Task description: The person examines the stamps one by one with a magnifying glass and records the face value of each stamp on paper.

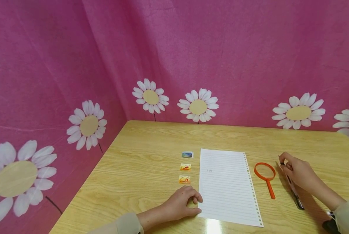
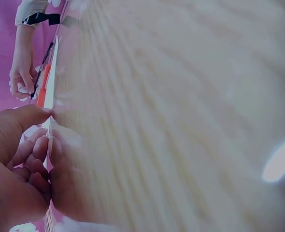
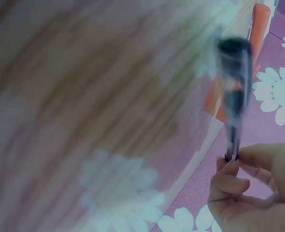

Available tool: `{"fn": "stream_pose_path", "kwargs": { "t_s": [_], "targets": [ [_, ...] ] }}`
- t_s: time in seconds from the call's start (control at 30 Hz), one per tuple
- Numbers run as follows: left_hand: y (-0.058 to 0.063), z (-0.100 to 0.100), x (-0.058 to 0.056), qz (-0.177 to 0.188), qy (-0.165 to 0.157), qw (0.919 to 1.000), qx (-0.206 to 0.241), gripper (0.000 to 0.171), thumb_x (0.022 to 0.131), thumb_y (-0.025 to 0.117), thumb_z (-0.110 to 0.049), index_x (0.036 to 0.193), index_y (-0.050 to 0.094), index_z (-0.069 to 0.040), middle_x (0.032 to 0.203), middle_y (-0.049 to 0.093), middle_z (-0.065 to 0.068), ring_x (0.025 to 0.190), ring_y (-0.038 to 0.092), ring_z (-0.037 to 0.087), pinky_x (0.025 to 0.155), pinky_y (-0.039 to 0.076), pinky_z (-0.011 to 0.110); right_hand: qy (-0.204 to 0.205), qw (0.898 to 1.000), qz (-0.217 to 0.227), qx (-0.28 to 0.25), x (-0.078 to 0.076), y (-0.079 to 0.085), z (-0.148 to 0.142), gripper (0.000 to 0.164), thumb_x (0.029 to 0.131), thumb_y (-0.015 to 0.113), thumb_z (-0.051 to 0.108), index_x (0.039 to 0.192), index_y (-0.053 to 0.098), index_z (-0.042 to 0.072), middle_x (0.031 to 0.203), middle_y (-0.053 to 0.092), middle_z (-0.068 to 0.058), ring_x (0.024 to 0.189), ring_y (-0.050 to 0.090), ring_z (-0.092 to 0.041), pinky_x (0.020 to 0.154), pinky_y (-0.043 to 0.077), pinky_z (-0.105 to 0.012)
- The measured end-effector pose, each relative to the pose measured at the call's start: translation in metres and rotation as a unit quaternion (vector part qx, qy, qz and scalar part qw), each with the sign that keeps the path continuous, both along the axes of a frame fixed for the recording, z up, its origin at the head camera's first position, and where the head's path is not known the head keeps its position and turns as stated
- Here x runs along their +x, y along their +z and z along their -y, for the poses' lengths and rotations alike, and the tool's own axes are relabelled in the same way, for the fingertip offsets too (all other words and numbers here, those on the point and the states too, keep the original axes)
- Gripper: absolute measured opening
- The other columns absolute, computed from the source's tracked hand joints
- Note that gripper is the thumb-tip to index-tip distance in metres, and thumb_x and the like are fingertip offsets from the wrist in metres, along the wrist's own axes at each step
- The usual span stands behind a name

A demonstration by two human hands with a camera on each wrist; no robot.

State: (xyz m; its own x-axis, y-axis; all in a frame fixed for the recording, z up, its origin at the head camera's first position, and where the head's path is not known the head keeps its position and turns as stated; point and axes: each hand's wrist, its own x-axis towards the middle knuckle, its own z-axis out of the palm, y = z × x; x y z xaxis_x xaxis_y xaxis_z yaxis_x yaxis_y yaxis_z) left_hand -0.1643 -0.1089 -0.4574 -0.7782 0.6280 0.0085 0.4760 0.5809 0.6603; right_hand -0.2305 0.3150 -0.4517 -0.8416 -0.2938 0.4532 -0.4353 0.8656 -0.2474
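My right hand pinches one end of a pen with a clear barrel and black parts, at the right side of the table. In the right wrist view the pen extends away from the fingertips, its far end blurred. My left hand rests at the left edge of a lined sheet of paper, thumb and fingertips touching it, fingers loosely bent. Small handwritten marks stand at the sheet's upper left. Between the sheet and the pen lies an orange magnifying glass.
Left of the sheet, three small stamp-like pictures form a column: a blue one, then two yellow-and-red ones, the middle and the lowest. A pink flowered curtain borders the wooden table at the back and left.
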Motion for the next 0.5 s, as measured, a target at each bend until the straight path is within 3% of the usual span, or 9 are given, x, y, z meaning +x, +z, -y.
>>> {"fn": "stream_pose_path", "kwargs": {
  "t_s": [0.3, 0.5],
  "targets": [
    [0.0, 0.0, -0.001, 0.0, -0.003, 1.0, 0.0, 0.016, 0.088, 0.073, -0.022, 0.102, 0.066, -0.017, 0.087, 0.056, -0.007, 0.087, 0.043, -0.002, 0.084, 0.038, 0.015, 0.011, 0.999, 0.008, 0.031, 0.001, 0.0, -0.006, 0.022, 0.08, 0.07, -0.009, 0.09, 0.061, 0.008, 0.059, 0.049, 0.008, 0.051, 0.031, 0.005, 0.048, 0.028, -0.021],
    [0.001, 0.0, -0.001, 0.004, -0.001, 1.0, 0.0, 0.016, 0.088, 0.073, -0.023, 0.101, 0.066, -0.017, 0.087, 0.056, -0.008, 0.087, 0.043, -0.002, 0.084, 0.038, 0.016, 0.082, 0.992, -0.076, 0.055, -0.003, -0.001, -0.016, 0.034, 0.069, 0.072, -0.02, 0.084, 0.061, 0.009, 0.069, 0.056, 0.005, 0.061, 0.039, 0.005, 0.05, 0.036, -0.022]
  ]
}}
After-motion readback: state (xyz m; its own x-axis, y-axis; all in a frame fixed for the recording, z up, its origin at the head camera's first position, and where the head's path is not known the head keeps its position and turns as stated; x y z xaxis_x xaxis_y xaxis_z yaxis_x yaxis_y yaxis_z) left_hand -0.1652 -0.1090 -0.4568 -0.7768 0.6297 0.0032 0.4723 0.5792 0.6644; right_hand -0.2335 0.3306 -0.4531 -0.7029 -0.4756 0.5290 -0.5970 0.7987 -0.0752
